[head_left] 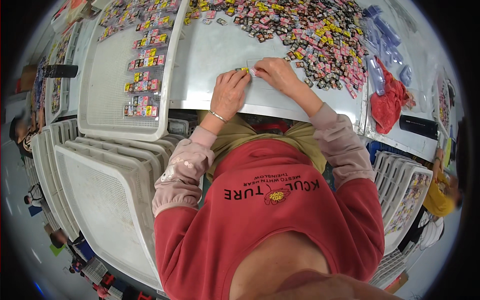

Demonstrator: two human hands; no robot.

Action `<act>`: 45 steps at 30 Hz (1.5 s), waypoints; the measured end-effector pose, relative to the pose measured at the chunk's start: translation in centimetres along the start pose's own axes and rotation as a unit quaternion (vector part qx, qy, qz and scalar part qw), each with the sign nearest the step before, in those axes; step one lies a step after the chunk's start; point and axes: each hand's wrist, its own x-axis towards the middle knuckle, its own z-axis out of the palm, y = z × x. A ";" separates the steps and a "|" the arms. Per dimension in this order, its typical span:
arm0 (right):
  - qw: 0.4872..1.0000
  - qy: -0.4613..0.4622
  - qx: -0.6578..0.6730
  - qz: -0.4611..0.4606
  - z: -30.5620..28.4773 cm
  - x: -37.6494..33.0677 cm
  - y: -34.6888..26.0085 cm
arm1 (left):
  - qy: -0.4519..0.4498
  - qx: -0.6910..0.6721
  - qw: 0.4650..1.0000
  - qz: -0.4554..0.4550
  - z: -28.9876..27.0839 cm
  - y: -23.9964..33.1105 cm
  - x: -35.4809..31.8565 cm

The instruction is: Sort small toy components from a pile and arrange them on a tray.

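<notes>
My left hand (pixel 229 94), with a bangle at its wrist, rests at the table's near edge. Its fingers are closed around a small yellow block (pixel 244 70), with darker bits beside it partly hidden by the fingertips. My right hand (pixel 280 76) meets it from the right, thumb and finger pinching a small pink-and-white block (pixel 253 72). Something flat and clear (pixel 256 84) lies on the metal tabletop (pixel 207 60) beneath the fingers. Beyond my right hand spreads a big heap of small pink, black and yellow blocks (pixel 320 45).
A white mesh tray (pixel 107 85) at the left holds clear packs of blocks (pixel 141 106) in rows. Stacked white trays (pixel 102 195) stand below it. At the right are a red cloth (pixel 386 102), blue-grey plastic pieces (pixel 385 32) and a black cylinder (pixel 419 126). Other people work at the sides.
</notes>
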 end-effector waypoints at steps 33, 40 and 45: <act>0.950 0.107 -0.108 0.274 -7.2 -3.1 10.6 | 0.016 0.029 0.999 -0.007 0.2 0.8 0.7; 0.957 0.044 -0.124 0.260 -6.7 -2.6 10.2 | 0.024 0.020 0.999 -0.014 0.0 0.7 0.1; 0.958 0.084 -0.162 0.219 -7.7 -3.1 10.4 | 0.044 0.040 0.998 -0.015 -0.2 0.8 0.3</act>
